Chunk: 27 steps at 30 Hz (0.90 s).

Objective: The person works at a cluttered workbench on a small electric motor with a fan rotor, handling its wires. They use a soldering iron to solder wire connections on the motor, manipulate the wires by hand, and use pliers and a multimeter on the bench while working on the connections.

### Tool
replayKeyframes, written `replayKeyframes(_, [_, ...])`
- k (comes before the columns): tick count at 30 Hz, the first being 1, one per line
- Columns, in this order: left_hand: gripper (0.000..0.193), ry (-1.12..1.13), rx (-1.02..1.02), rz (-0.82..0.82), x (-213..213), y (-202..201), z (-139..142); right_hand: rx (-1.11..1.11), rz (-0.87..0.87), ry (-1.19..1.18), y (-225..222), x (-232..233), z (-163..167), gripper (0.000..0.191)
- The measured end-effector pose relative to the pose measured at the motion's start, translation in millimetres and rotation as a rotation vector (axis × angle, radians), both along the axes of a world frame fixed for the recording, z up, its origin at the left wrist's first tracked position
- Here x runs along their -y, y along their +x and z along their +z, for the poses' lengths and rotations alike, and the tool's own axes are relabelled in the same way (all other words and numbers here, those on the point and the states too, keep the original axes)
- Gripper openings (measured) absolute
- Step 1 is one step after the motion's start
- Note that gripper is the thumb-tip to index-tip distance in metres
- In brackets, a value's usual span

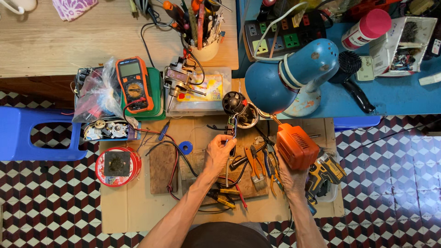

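Note:
My left hand pinches a bundle of thin coloured wires that run up to a small black motor in a round metal housing. An orange soldering gun is gripped in my right hand, its tip pointing up and left toward the wires and motor. Both hands work over a brown cardboard sheet on the floor. Pliers and cutters with orange handles lie between my hands.
An orange multimeter sits on a green box at left, near a plastic bag and a red round tin. A blue desk lamp hangs over the work. A cup of screwdrivers, a power strip and a yellow drill surround it.

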<state>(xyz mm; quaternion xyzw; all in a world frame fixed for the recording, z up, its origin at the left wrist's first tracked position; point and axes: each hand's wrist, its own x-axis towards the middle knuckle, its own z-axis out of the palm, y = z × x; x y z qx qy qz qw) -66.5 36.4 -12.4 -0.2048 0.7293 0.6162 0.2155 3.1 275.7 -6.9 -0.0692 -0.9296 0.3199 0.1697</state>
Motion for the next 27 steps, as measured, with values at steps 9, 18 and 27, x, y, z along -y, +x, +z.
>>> replayKeyframes(9, [0.033,0.064,-0.028,0.076,-7.8,2.7,-0.8,-0.013,0.016,0.092,5.1,-15.3,-31.1,0.067])
replayKeyframes(18, [0.031,0.097,-0.029,0.116,-11.6,3.4,-6.6,0.328,-0.18,-0.4,18.3,-29.4,-56.9,0.069])
replayKeyframes(27, [0.031,0.097,-0.052,0.102,-12.9,3.2,-17.7,0.257,-0.146,-0.532,22.3,-32.4,-63.7,0.057])
